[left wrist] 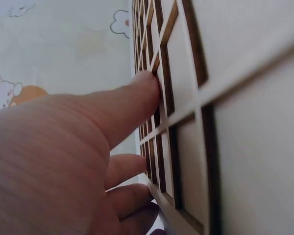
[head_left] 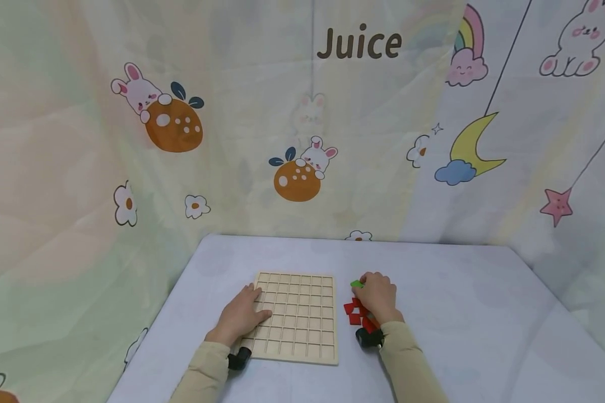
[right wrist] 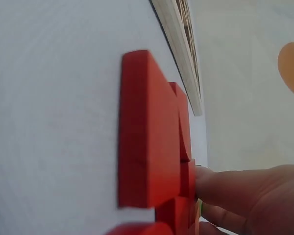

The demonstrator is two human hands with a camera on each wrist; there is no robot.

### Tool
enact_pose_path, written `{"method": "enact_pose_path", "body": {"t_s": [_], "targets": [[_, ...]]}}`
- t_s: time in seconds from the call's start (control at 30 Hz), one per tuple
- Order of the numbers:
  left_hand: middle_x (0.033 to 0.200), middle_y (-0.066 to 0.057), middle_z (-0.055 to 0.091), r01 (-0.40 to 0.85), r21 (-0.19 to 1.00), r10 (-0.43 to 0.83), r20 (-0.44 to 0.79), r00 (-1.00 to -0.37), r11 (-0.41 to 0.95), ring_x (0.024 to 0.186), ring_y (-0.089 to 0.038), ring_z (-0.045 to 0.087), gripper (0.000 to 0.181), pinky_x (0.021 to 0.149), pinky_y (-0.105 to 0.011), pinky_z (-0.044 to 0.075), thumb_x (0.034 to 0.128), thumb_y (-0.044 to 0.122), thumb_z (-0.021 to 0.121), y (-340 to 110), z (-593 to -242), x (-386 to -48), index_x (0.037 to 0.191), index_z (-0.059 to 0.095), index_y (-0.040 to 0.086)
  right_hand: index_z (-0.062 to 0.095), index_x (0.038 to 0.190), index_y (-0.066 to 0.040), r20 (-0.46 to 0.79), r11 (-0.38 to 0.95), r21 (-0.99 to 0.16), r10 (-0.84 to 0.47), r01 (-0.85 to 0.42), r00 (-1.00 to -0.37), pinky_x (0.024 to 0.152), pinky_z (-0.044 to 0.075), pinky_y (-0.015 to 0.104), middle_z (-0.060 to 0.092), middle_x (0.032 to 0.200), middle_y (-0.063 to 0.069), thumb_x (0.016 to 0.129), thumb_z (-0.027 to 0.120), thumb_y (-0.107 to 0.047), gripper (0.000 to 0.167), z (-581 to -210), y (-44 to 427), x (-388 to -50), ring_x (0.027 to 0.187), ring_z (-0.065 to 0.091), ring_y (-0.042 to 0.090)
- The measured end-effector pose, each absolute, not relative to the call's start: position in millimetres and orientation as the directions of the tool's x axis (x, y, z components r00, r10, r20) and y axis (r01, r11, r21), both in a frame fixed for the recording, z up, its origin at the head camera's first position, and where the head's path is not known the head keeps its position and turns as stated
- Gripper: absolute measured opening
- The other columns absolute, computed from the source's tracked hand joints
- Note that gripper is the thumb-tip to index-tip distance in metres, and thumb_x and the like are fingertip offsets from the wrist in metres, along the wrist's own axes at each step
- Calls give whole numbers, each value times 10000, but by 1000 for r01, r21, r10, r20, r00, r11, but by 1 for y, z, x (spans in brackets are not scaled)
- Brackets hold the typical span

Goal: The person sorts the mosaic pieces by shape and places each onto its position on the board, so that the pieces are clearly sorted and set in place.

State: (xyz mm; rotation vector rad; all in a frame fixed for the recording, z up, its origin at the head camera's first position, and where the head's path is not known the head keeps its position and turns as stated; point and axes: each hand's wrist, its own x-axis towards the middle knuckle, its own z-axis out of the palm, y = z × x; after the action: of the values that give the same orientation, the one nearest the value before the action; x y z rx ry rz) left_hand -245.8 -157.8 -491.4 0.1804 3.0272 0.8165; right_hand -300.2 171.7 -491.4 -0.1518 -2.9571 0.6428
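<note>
A pale wooden grid board point(head_left: 294, 316) with square cells lies flat on the table. My left hand point(head_left: 242, 313) rests on its left side. The thumb presses on the grid in the left wrist view, with the other fingers along the board's edge. To the right of the board, my right hand point(head_left: 380, 296) reaches down over a small group of tiles. A green tile point(head_left: 356, 284) shows at its fingertips, which are mostly hidden. Under and in front of that hand lie several red tiles point(head_left: 354, 319). One red tile point(right wrist: 147, 132) looms large in the right wrist view.
A white cloth covers the table point(head_left: 459, 313). Printed fabric walls point(head_left: 252, 112) with rabbits and fruit stand behind and at the sides. A black wrist camera point(head_left: 370, 338) sits close to the red tiles, and another black wrist camera point(head_left: 239, 359) is by the board's near left corner.
</note>
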Motion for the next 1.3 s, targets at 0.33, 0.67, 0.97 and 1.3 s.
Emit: {"method": "enact_pose_path", "body": {"t_s": [0.33, 0.67, 0.97, 1.3], "targets": [[1447, -296, 422, 120, 477, 95, 76, -993, 871, 1355, -454, 376, 630, 1080, -566, 344, 869, 315, 715, -157, -497, -242, 1337, 532, -65, 691, 1063, -14, 95, 846, -531, 120, 52, -988, 719, 535, 410, 650, 935, 98, 814, 739, -199, 315, -492, 178, -297, 821, 558, 255], [1486, -154, 443, 119, 728, 75, 92, -993, 676, 1386, -383, 367, 435, 1110, -555, 318, 921, 263, 668, -185, -516, -246, 1295, 614, 46, 701, 1109, -81, 115, 787, -616, 89, -1, -989, 746, 529, 378, 658, 1057, 72, 851, 721, -234, 301, -481, 162, -294, 869, 559, 224], [1422, -101, 521, 105, 787, -8, 138, -990, 608, 1350, -339, 422, 272, 1088, -532, 358, 932, 56, 578, -188, -524, -250, 1186, 672, 83, 718, 1061, -99, 141, 782, -614, -28, -109, -990, 699, 546, 335, 661, 1030, 54, 843, 731, -216, 248, -476, 146, -284, 870, 601, 226], [1400, -85, 542, 93, 796, -33, 140, -990, 598, 1345, -335, 425, 333, 1089, -544, 347, 897, -7, 492, -187, -524, -249, 1135, 700, 99, 746, 1019, -120, 183, 854, -465, -165, -234, -969, 823, 496, 431, 675, 942, -1, 812, 775, -219, 232, -481, 126, -279, 911, 611, 241]]}}
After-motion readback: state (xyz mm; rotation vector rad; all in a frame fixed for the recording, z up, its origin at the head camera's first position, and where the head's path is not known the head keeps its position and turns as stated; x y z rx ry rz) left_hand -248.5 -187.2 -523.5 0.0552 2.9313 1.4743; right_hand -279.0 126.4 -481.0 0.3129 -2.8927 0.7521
